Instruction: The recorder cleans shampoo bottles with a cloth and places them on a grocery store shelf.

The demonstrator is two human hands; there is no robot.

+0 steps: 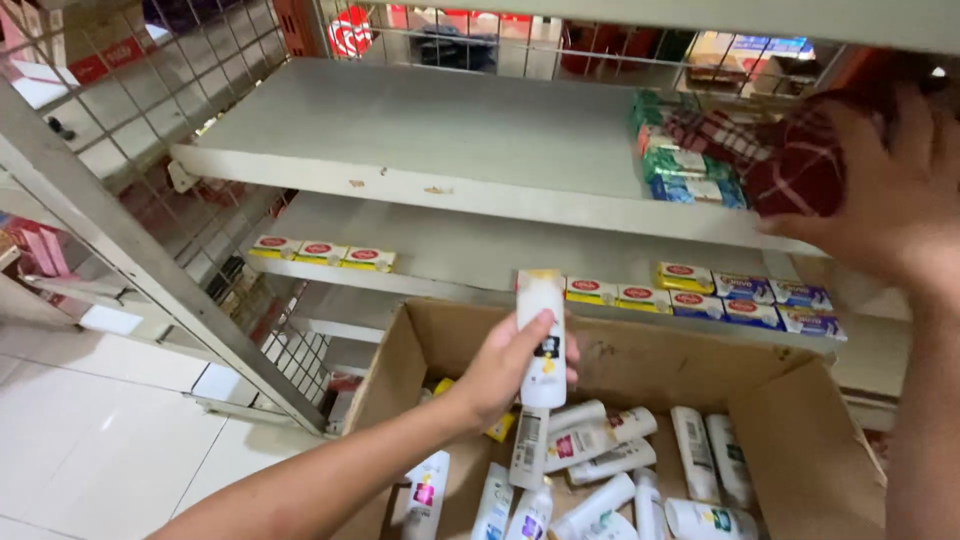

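Note:
My left hand (505,368) grips a small white bottle (541,338) with a yellowish cap, held upright above an open cardboard box (640,360). Several more white bottles (600,470) lie loose in the bottom of the box. My right hand (890,190) is raised at the right end of the upper white shelf (400,140), fingers closed on a dark red checked cloth (780,160) that rests against the shelf surface.
Stacked green and blue soap packs (690,170) sit on the upper shelf by the cloth. Red-and-yellow soap boxes (320,252) and blue ones (770,300) line the lower shelf's front edge. A wire mesh side panel (170,80) and white tiled floor (100,420) are to the left.

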